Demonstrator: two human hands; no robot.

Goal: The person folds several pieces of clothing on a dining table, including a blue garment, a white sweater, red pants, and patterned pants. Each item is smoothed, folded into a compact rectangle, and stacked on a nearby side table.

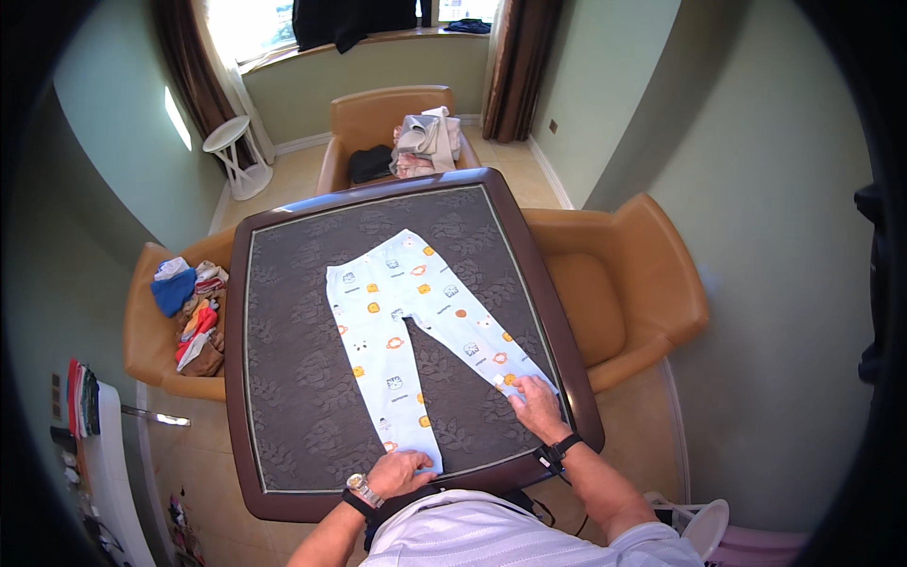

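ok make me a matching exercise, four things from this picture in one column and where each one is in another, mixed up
Things:
1. left hand
2. right hand
3. baby trousers
4. pile of clothes

Places:
A. on the chair to the left of the table
B. pressing the cuff of the trouser leg nearest the table's right edge
C. spread flat on the table, waist end away from the person
D. on the cuff of the other trouser leg, at the table's near edge

Pairs: 1-D, 2-B, 3-C, 4-A
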